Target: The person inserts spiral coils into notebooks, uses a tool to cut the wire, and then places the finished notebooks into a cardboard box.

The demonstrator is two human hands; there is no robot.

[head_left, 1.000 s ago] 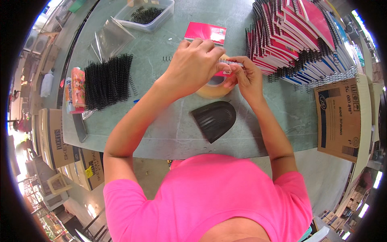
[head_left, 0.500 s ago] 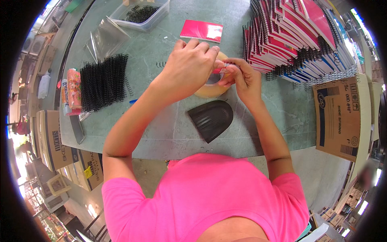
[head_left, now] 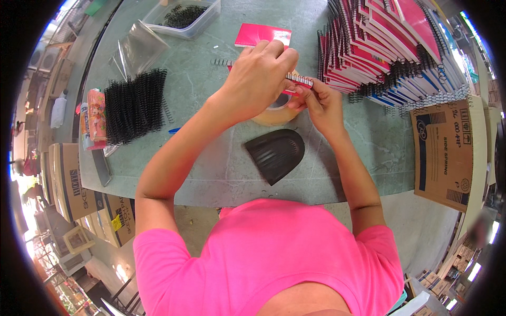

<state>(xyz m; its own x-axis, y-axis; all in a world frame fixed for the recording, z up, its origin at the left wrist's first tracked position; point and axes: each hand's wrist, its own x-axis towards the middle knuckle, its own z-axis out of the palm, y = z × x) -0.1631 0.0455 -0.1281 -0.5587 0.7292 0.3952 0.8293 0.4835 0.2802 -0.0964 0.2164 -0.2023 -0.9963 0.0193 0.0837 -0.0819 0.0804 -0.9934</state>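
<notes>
Notebook [head_left: 300, 80], apparently, between left fingers [head_left: 288, 59] and right fingers [head_left: 312, 99]

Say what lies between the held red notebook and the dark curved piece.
In the head view, a tan tape roll lies between the red notebook and the dark curved piece, partly covered by the left hand and right hand.

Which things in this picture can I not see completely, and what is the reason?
In the head view:
Held notebook: mostly covered by left hand and right hand.
Tape roll: upper part behind the hands.
Plastic box, notebook pile: cut off by top edge.
</notes>
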